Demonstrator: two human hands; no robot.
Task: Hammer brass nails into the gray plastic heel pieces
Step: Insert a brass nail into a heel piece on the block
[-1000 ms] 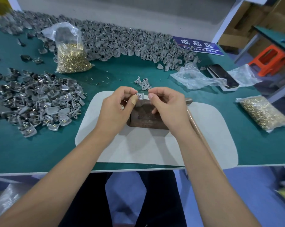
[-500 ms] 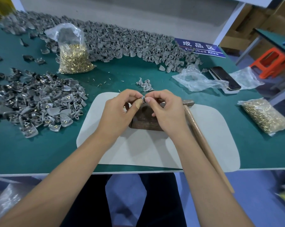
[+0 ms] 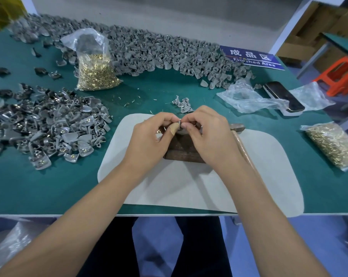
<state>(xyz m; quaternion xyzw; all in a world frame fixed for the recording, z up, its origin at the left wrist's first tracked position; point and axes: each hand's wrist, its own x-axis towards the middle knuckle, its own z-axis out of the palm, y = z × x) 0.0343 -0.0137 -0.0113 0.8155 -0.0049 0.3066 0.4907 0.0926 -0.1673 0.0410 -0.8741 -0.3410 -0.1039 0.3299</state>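
My left hand [image 3: 149,140] and my right hand [image 3: 211,136] meet above a dark metal block [image 3: 181,150] on a pale mat [image 3: 189,186]. Between their fingertips they pinch a small gray heel piece [image 3: 180,122], mostly hidden by the fingers. Brass nails show inside my left hand near its curled fingers. A bandage wraps my left thumb. A wooden-handled hammer [image 3: 242,144] lies to the right of the block, partly under my right forearm. A few loose gray heel pieces [image 3: 182,103] sit just beyond the mat.
A heap of nailed heel pieces [image 3: 49,130] lies on the left. A long bank of gray pieces [image 3: 159,50] runs along the back. Bags of brass nails [image 3: 96,70] [image 3: 332,146] stand back left and right. A phone [image 3: 283,95] and empty bags [image 3: 247,96] lie right.
My two hands have closed together over the block, and my fingers now cover more of the heel piece. The hammer has stayed in place.
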